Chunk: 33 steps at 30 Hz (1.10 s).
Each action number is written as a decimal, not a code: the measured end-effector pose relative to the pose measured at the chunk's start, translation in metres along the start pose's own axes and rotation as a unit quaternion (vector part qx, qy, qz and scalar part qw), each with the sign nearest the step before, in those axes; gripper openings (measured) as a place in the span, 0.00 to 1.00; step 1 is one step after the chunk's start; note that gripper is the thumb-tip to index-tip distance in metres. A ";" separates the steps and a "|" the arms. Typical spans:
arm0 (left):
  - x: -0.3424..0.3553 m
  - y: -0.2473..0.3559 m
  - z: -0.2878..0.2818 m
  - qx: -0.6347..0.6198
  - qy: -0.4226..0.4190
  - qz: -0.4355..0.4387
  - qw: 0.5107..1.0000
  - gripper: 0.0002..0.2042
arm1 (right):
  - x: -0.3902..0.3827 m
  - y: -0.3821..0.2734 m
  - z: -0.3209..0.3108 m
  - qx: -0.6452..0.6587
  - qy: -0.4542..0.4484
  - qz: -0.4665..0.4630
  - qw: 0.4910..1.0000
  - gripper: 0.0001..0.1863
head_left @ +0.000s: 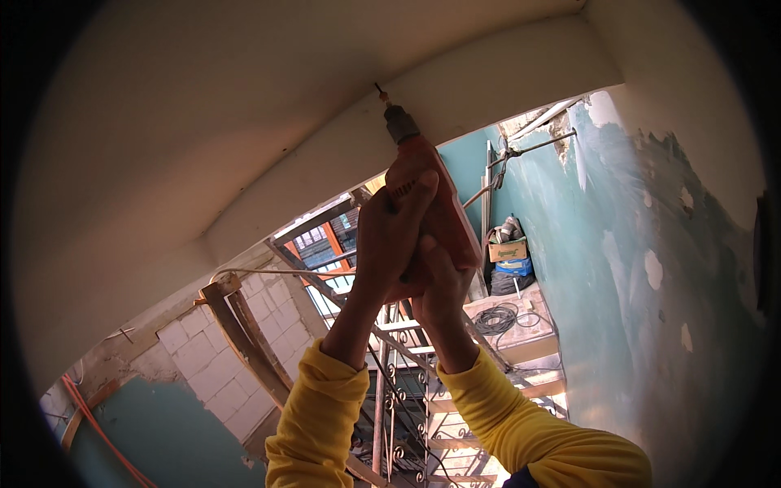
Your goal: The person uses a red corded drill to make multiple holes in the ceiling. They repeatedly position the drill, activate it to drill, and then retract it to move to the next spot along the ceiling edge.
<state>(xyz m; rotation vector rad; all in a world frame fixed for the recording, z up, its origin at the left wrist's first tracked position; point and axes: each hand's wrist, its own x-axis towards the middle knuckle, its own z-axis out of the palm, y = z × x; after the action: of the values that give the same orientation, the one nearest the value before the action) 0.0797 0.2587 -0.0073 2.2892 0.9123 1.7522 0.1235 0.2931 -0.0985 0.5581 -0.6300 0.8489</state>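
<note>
A red power drill (446, 213) is held overhead in both my hands, pointing up and slightly left. My left hand (389, 229) is closed around the side of its body, thumb laid along the casing. Lower down, my right hand (443, 281) wraps the handle, which the fingers mostly hide. A grey chuck (400, 124) leads to a thin dark bit (378, 89). The tip meets the line between the pale ceiling panel (195, 122) and the boxed beam (504, 75) in this view; I cannot tell whether it touches. Yellow sleeves cover both forearms.
A patchy teal wall (618, 236) rises on the right. Below are stairs (464, 443) with a scrollwork metal railing (390, 407). A timber post (244, 333) stands left, near white blockwork (224, 366). On the landing, a coiled black cable (496, 319) lies by a cardboard box (508, 250).
</note>
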 end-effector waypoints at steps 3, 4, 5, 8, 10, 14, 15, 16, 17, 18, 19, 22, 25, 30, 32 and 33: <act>0.002 0.001 -0.001 0.002 -0.004 -0.005 1.000 0.33 | 0.001 0.000 -0.001 -0.004 0.002 0.009 1.000 0.30; 0.002 0.002 -0.001 -0.007 -0.004 -0.003 1.000 0.33 | 0.001 -0.001 0.000 -0.008 0.002 0.013 1.000 0.30; 0.002 0.003 0.000 -0.017 -0.003 -0.001 1.000 0.32 | 0.002 -0.002 0.001 -0.006 -0.002 0.015 1.000 0.30; 0.002 0.009 0.001 -0.008 0.003 0.002 1.000 0.32 | 0.004 -0.005 0.004 -0.006 -0.010 0.018 1.000 0.30; 0.003 0.007 0.000 -0.022 0.002 -0.001 1.000 0.32 | 0.004 -0.005 0.007 -0.012 -0.014 0.019 1.000 0.31; 0.009 0.004 -0.003 -0.029 0.004 0.012 0.999 0.33 | 0.005 -0.008 0.018 -0.017 -0.011 0.001 1.000 0.31; 0.009 0.005 -0.002 -0.033 0.009 0.013 0.999 0.33 | 0.006 -0.008 0.016 -0.021 -0.015 -0.001 1.000 0.30; 0.009 0.006 -0.001 -0.036 0.014 0.014 0.999 0.33 | 0.006 -0.007 0.015 -0.025 -0.017 -0.003 1.000 0.30; 0.009 0.007 0.000 -0.040 0.018 0.014 0.999 0.34 | 0.007 -0.009 0.016 -0.019 -0.019 0.006 1.000 0.30; 0.008 0.007 -0.001 -0.036 0.015 0.007 0.999 0.34 | 0.007 -0.011 0.017 -0.014 -0.020 0.015 1.000 0.30; 0.008 0.010 -0.002 -0.030 0.012 0.002 0.999 0.34 | 0.007 -0.013 0.019 -0.006 -0.021 0.023 0.999 0.29; 0.008 0.015 -0.005 0.002 0.016 -0.009 1.000 0.35 | 0.005 -0.013 0.022 0.017 -0.019 0.045 0.999 0.28; 0.009 0.018 -0.005 0.015 0.010 -0.001 1.000 0.36 | 0.005 -0.010 0.022 0.038 -0.009 0.034 0.999 0.27; 0.011 0.016 -0.012 0.061 0.012 0.011 0.998 0.37 | -0.001 -0.010 0.031 0.051 -0.003 0.053 0.997 0.26; 0.009 0.020 -0.012 0.057 0.010 0.012 0.998 0.37 | -0.002 -0.012 0.033 0.049 0.002 0.050 0.998 0.26; 0.009 0.023 -0.011 0.059 0.005 0.005 0.998 0.36 | -0.002 -0.013 0.034 0.048 0.003 0.047 0.998 0.26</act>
<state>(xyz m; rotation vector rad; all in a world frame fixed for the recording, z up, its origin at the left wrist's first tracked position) 0.0799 0.2421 0.0139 2.3615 1.0348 1.7597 0.1237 0.2617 -0.0790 0.6157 -0.6165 0.9732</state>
